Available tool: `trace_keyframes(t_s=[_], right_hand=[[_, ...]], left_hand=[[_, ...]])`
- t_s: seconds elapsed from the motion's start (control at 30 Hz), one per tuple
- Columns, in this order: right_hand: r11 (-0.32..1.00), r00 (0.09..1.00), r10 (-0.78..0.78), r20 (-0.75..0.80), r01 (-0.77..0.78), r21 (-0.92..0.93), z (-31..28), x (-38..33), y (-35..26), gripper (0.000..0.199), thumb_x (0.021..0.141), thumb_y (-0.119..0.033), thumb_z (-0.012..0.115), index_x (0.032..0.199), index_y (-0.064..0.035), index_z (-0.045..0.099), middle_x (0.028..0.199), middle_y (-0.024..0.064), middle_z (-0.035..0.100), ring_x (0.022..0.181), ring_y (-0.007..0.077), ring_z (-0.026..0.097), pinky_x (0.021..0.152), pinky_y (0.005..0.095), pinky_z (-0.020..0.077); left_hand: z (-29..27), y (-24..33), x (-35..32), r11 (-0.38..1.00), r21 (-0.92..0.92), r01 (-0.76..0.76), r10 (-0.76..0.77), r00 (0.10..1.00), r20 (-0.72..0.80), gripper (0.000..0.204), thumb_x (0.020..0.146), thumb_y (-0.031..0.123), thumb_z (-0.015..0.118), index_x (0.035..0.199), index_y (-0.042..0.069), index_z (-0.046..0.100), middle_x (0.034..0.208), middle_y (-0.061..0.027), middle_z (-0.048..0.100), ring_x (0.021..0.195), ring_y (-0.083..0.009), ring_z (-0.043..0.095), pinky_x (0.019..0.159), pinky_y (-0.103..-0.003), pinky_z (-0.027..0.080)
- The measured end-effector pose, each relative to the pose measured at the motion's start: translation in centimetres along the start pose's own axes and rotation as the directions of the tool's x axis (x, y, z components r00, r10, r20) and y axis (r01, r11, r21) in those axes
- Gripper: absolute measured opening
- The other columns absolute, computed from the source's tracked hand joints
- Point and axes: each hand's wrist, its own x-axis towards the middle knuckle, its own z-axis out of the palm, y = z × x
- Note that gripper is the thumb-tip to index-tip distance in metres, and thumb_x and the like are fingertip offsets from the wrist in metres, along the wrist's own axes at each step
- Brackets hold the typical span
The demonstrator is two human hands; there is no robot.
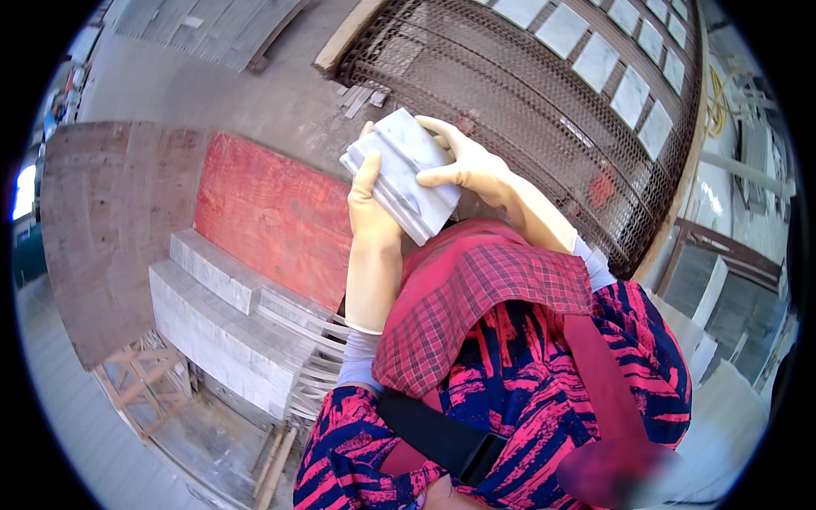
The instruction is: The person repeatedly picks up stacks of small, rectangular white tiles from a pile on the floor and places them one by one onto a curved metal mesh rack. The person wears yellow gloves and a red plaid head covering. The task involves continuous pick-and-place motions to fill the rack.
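A small stack of white marble tiles with grey veins is held up in front of my chest, tilted. My left hand, in a cream rubber glove, grips its left side with the thumb over the top face. Around the right side closes my right hand, gloved the same way, its thumb lying on the top face. The fingers under the stack are partly hidden. Single marble tiles lie spaced in rows on the mesh conveyor to my right.
To my left are a red board, a brown board and stacked pale stone strips. Stone scraps lie on the floor by the conveyor's end. A wooden frame stands at the lower left.
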Motion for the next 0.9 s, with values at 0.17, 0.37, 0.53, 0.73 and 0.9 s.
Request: trace_keyframes(t_s=[0.17,0.37,0.53,0.73,0.9], right_hand=[[0.921,0.975,0.147,0.167,-0.197,0.338,-2.3,3.5,3.0,0.057,0.083,-0.012,0.088,0.133,-0.0047,0.064,0.125,0.0135,0.073,0.115,0.0264,0.070,0.103,0.0391,0.0540],[0.854,0.992,0.110,-0.067,-0.059,0.517,-4.9,9.0,1.0,0.038,0.090,-0.009,0.081,0.124,0.0003,0.064,0.112,0.0159,0.076,0.099,0.0298,0.077,0.094,0.0483,0.0632],[0.812,0.932,0.052,-0.357,0.169,0.559,-10.2,18.7,0.7,0.034,0.101,-0.002,0.064,0.134,0.0064,0.055,0.126,0.0216,0.070,0.111,0.0368,0.074,0.099,0.0554,0.0625],[0.821,0.910,0.117,-0.397,0.136,0.554,-11.2,20.3,0.6,0.046,0.109,-0.006,0.053,0.151,0.0091,0.041,0.145,0.0284,0.058,0.129,0.0370,0.066,0.107,0.0484,0.0585],[0.955,0.869,-0.151,-0.471,0.005,-0.297,-5.3,9.5,-1.6,0.061,0.106,-0.028,0.061,0.158,-0.0016,0.045,0.146,0.0201,0.063,0.131,0.0298,0.064,0.111,0.0410,0.0519]], left_hand=[[0.5,0.1,-1.8,1.000,-0.009,-0.024,0.024,0.999,0.039,0.074,0.099,0.028,0.071,0.165,0.012,0.041,0.159,-0.0159,0.054,0.145,-0.0346,0.053,0.123,-0.052,0.041],[-0.5,0.5,-3.9,0.982,-0.016,-0.187,0.187,0.982,-0.001,0.077,0.096,0.028,0.074,0.165,0.016,0.040,0.158,-0.0244,0.052,0.135,-0.0471,0.060,0.116,-0.065,0.048],[-2.9,0.7,-3.8,0.956,-0.051,-0.288,0.284,0.956,-0.080,0.084,0.091,0.047,0.075,0.162,0.015,0.044,0.157,-0.0237,0.054,0.132,-0.0465,0.061,0.115,-0.063,0.048],[-2.9,0.6,-4.1,0.950,-0.042,-0.310,0.303,0.944,-0.129,0.085,0.091,0.047,0.076,0.162,0.016,0.044,0.156,-0.0242,0.054,0.133,-0.0473,0.060,0.115,-0.064,0.048],[-3.1,0.6,-3.7,0.957,-0.074,-0.279,0.268,0.954,-0.138,0.080,0.093,0.037,0.076,0.163,0.016,0.042,0.155,-0.0243,0.054,0.133,-0.0486,0.060,0.114,-0.066,0.049]])
